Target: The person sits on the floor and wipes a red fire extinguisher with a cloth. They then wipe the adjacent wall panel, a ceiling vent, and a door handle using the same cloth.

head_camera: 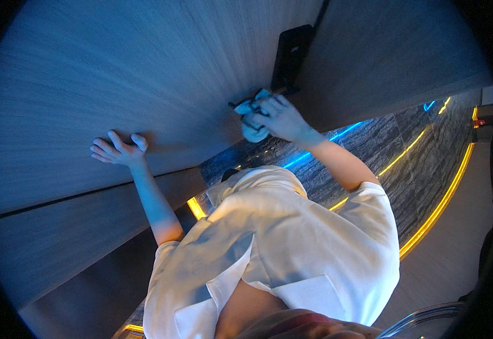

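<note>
My left hand [120, 149] rests with spread fingers on a broad wood-grain panel [102, 76], lit blue, and holds nothing. A bunched light-blue cloth [255, 130] with dark edges is in my right hand [281, 116], against or very near the same panel; part of the cloth is hidden by the fingers, and that hand looks slightly blurred. Just above my right hand, a black rectangular plate [293, 53], perhaps a door lock, is mounted near the dark seam between the two panels.
A second wood-grain panel [382, 55] stands at the upper right. Below it lies a dark veined stone floor [403, 169] with blue and yellow light strips or reflections. A dark gap runs along the left panel's lower part. At the lower right is a curved shiny metal or clear piece [424, 315].
</note>
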Demonstrator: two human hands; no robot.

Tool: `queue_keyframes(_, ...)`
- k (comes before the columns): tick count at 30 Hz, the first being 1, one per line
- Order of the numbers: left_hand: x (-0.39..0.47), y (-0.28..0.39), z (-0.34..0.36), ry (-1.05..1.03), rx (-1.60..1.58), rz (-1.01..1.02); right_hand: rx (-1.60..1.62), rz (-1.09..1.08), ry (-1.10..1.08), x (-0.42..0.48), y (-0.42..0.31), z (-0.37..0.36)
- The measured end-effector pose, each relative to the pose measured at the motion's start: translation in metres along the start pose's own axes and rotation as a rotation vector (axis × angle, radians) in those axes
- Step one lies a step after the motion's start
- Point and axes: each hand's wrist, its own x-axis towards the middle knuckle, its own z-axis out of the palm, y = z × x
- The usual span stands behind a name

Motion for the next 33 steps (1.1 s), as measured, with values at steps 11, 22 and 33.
queue_keyframes(11,0.006,0.007,-0.005,-0.007,-0.015,-0.001,-0.018,0.256,0.129,-0.037,0.018,-0.013)
queue_keyframes(22,0.009,0.011,-0.002,0.007,-0.034,-0.003,-0.142,0.072,-0.243,-0.029,0.03,0.072)
queue_keyframes(33,0.001,0.012,0.002,0.017,-0.024,-0.006,-0.123,-0.002,-0.028,-0.038,0.044,0.059)
